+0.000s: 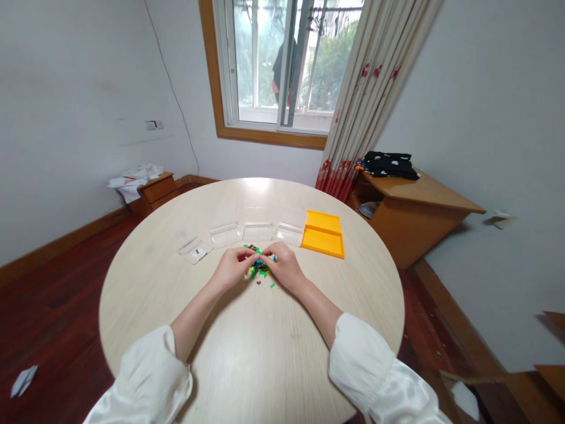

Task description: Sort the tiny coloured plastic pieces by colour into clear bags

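Watching remotely, I saw left hand [232, 268] and right hand [285, 268] over coloured pieces [261, 271] on desk [251, 347], fingers [248, 259] bunched, couldn't tell whether pinching any; clear boxes [225, 237] stood beyond, likely for reach.

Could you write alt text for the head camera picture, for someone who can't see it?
A person's left hand and right hand are close together over small colourful pieces on a round table. Beyond them sit clear boxes and a yellow tray, with a window and curtain behind.
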### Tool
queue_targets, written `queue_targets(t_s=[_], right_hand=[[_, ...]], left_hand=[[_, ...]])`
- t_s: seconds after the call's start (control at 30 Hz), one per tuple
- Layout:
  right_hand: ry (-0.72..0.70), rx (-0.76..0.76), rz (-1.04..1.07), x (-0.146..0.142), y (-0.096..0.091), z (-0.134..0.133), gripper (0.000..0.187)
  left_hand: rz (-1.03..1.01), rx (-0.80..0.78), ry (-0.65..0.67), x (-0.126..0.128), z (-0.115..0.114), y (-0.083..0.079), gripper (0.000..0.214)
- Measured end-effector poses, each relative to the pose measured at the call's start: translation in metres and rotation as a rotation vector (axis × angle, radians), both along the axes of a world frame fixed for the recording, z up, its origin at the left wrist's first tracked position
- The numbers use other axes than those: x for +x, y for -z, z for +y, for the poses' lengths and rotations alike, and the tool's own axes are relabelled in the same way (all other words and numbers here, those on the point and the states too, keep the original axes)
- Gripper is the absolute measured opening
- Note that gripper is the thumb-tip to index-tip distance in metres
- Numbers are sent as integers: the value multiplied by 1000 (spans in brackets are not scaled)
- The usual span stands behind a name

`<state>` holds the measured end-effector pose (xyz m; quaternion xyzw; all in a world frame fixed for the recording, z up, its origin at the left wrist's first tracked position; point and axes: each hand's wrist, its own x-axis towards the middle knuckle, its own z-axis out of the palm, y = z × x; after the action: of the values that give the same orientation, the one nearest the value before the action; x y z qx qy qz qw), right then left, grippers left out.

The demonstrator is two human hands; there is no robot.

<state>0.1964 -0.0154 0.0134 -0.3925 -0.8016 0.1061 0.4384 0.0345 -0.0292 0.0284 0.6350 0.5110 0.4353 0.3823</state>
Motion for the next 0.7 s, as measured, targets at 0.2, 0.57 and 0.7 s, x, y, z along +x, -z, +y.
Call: queue_targets(t_s=[0.2,0.57,0.7], right_hand=[[-32,-12,-17,-1,-1,-2,10],[-81,-17,16,-1,-4,-4,9],[-79,-18,11,0,0,-1,12]], left_hand=[[-40,-36,84,1,0,-1,32],[-126,-21,34,-2,4,5,30],[-132,3,-36,-6,9,7,29]])
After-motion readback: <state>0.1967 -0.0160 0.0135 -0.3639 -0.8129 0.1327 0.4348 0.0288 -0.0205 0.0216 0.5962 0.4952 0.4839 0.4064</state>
